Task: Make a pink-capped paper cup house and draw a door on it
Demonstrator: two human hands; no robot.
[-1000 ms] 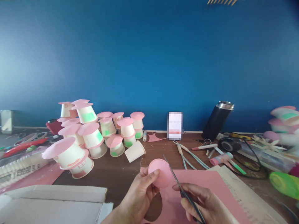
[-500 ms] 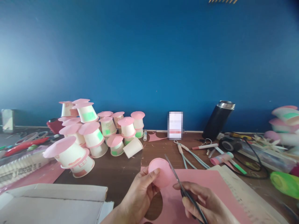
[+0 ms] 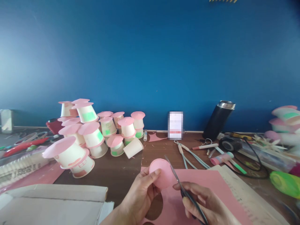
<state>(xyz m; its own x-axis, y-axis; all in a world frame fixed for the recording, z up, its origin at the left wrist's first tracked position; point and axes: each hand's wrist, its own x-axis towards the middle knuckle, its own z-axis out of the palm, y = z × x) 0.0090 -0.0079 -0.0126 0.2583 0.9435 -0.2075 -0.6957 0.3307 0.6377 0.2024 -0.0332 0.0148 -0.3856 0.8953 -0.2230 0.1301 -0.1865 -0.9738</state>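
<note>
Note first the pink disc (image 3: pixel 166 171), held up with its face toward the camera, over the pink sheet (image 3: pixel 201 181) and just left of the scissors (image 3: pixel 176 177). Find the left hand (image 3: pixel 142 190) clamped on it, thumb pressed across the face, fingers curled mostly out of sight behind. Find the right hand (image 3: pixel 202 198) wrapped round the scissors handles, tip aimed up and away. Read the blades as close together along the disc's right edge; cannot tell touching from just beside.

Judge a nicked rim the chief risk: possible from a small inward turn of the right wrist, or from a slip of the disc under the thumb. Suspect thin, bendable stock; allow for a crease from too hard a pinch. Reckon the left fingertips near enough to the blades for a cut in case of a sudden twist.

Below, see a round gap in the sheet, baring the dark table (image 3: pixel 117 172). Mind a snag or tear there from a lowered wrist.

Farther out, spot a white cup (image 3: pixel 133 148) lying on its side near the decorated cups (image 3: pixel 91 137); expect an easy roll from a bump. Rate the stacks as topple-prone, through height and wide pink tops. To the right, log a pliers-like tool (image 3: pixel 180 149) with handles splayed, and a black flask (image 3: pixel 216 121), seemingly tilted, lidless: possibly a spill from a knock, though cannot see any contents.
</note>
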